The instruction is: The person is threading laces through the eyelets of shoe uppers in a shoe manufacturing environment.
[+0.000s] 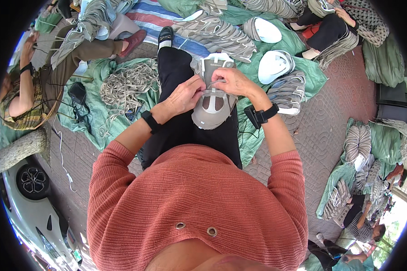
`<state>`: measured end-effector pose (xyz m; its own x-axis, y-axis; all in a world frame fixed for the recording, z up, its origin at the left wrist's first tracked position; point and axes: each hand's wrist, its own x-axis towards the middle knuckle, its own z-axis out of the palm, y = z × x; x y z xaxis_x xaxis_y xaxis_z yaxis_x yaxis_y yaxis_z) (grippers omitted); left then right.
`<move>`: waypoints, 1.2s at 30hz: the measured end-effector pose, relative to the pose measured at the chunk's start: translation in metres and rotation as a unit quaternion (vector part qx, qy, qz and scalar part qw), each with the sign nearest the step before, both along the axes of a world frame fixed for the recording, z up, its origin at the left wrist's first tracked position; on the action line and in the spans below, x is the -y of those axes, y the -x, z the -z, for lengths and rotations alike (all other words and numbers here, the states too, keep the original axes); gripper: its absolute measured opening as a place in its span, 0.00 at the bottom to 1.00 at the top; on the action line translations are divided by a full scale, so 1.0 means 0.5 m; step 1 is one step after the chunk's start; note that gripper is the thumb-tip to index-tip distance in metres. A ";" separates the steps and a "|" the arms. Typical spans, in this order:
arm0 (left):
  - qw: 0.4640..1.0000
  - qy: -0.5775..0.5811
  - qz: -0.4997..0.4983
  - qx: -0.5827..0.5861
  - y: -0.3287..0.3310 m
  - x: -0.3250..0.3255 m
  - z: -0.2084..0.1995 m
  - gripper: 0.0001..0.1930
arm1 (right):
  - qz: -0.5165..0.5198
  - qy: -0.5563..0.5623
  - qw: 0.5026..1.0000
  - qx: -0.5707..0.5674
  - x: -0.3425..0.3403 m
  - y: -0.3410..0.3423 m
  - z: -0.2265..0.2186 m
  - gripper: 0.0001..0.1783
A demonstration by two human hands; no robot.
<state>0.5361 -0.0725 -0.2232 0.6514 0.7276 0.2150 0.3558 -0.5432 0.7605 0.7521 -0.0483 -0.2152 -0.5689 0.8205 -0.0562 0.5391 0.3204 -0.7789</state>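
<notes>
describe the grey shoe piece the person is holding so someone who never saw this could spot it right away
Start at the person's black-trousered lap in the middle of the head view, above the salmon-red sweater. The grey shoe upper lies there, pinched by the left hand and right hand. Unlike the stacked uppers on the green sheet, it lies alone, showing two dark mesh windows.

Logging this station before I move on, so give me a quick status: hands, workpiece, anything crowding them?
Left hand and right hand both pinching the grey shoe upper on the lap. Lace bundle lies left, stacked uppers right. Neither touches the hands.
</notes>
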 end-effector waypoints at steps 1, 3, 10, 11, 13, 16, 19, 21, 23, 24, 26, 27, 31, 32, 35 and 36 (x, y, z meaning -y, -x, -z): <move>1.000 -0.003 0.029 0.003 0.002 -0.010 -0.003 0.09 | 0.000 0.000 1.000 -0.001 0.000 0.001 -0.004 0.10; 0.998 -0.006 0.058 0.004 0.011 -0.030 -0.011 0.09 | -0.019 -0.020 0.999 0.023 0.000 0.004 -0.010 0.10; 0.991 0.124 0.022 0.037 0.005 -0.012 -0.010 0.11 | -0.015 -0.022 0.999 0.025 -0.003 0.001 -0.003 0.10; 0.994 0.104 -0.003 0.045 0.004 -0.005 -0.005 0.11 | -0.017 -0.016 0.999 0.024 -0.003 0.001 -0.006 0.10; 0.995 0.085 -0.029 0.053 0.004 0.001 -0.002 0.11 | -0.020 -0.009 1.000 0.021 -0.003 0.002 -0.010 0.10; 0.994 0.094 -0.035 0.033 0.003 0.005 -0.003 0.10 | -0.015 -0.001 1.000 0.019 -0.003 0.003 -0.011 0.11; 0.998 0.039 -0.041 0.022 0.000 0.008 -0.003 0.09 | -0.008 -0.006 1.000 0.011 -0.001 0.004 -0.005 0.11; 0.998 0.006 -0.054 0.025 -0.002 0.013 -0.004 0.09 | -0.010 -0.008 1.000 0.000 -0.001 0.003 -0.003 0.10; 0.998 -0.009 -0.063 0.018 -0.004 0.017 -0.002 0.09 | -0.010 -0.012 1.000 -0.002 -0.001 0.003 -0.002 0.10; 0.997 -0.023 -0.072 0.010 -0.005 0.019 -0.001 0.08 | -0.008 -0.015 1.000 -0.003 -0.002 0.003 -0.002 0.10; 0.996 -0.049 -0.069 -0.027 -0.008 0.023 -0.008 0.06 | -0.010 -0.017 1.000 0.000 -0.002 0.002 -0.004 0.10; 0.993 -0.074 -0.066 -0.063 -0.010 0.023 -0.010 0.04 | -0.012 -0.019 1.000 0.003 -0.003 0.002 -0.005 0.11; 0.985 -0.063 -0.125 -0.100 -0.029 0.031 0.015 0.04 | -0.008 -0.049 0.999 0.013 -0.003 0.012 -0.007 0.11; 0.984 -0.051 -0.140 -0.099 -0.035 0.033 0.017 0.05 | 0.003 -0.057 0.998 0.037 -0.003 0.014 -0.005 0.10; 0.982 -0.033 -0.153 -0.103 -0.036 0.037 0.021 0.06 | 0.046 -0.030 0.994 0.090 0.000 0.022 -0.016 0.10; 0.983 -0.027 -0.150 -0.108 -0.035 0.040 0.022 0.06 | 0.079 0.006 0.990 0.119 0.001 0.026 -0.021 0.11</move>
<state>0.5535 -0.0922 -0.2344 0.4444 0.8850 0.1388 0.6551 -0.4267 0.6235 0.7393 -0.0489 -0.2045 -0.4024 0.8967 -0.1843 0.7505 0.2079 -0.6273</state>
